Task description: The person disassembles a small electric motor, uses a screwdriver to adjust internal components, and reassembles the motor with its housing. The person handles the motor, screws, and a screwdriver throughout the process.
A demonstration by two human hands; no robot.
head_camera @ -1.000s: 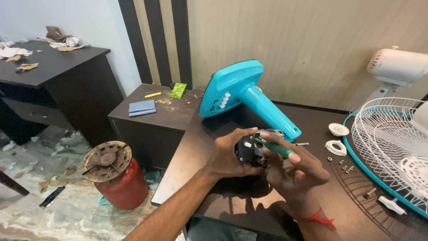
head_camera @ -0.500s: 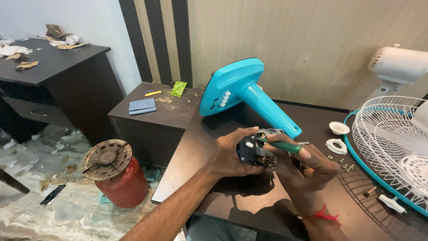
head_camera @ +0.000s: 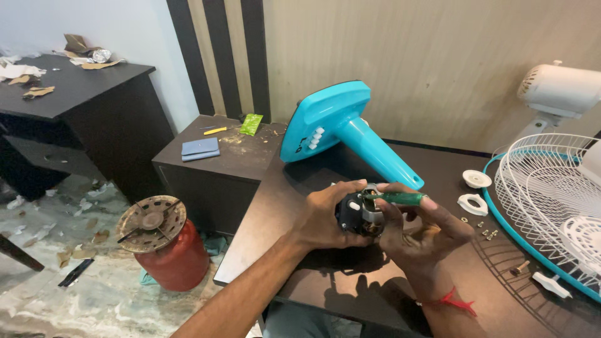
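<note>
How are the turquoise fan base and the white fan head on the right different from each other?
The turquoise fan base lies tipped on its side on the dark table, with its stem pointing toward the hands; the white fan head stands upright at the table's far right. The base is bright turquoise, the head plain white. Both are plastic fan parts.

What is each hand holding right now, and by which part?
The left hand grips the small dark motor unit around its left side. The right hand holds the green-handled screwdriver by its handle, tip at the unit.
</note>
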